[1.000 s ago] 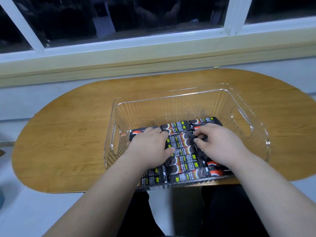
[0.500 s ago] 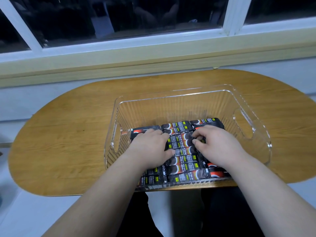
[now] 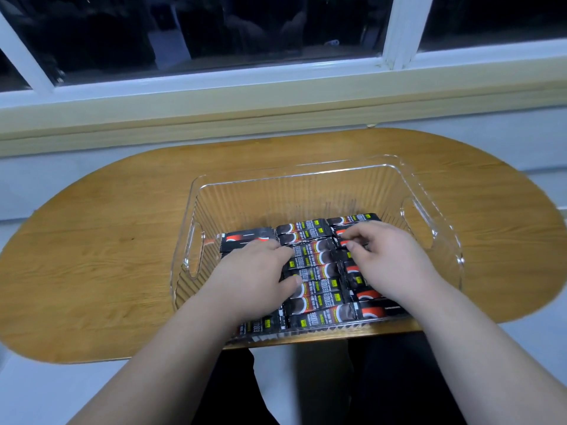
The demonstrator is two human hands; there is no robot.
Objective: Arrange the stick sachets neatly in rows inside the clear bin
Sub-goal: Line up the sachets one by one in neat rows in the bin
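Note:
A clear ribbed bin (image 3: 306,176) with cut-out handles stands on the wooden table. Black stick sachets (image 3: 310,271) with red and white print lie flat on its floor in three side-by-side columns, most of them lined up crosswise. My left hand (image 3: 251,271) rests flat on the left column, its thumb touching the middle column. My right hand (image 3: 389,259) covers the right column, fingers curled, thumb and fingertips pinching a sachet's end (image 3: 343,242) near the far right. The sachets under both hands are hidden.
The oval wooden table (image 3: 107,256) has bare surface left and right of the bin. Behind it run a pale window sill (image 3: 245,118) and dark window panes. The bin's near wall sits at the table's front edge, above my lap.
Both hands stay on the sachets. My left fingers have drawn back slightly toward me, and my right fingertips have curled in a little on the far right sachets.

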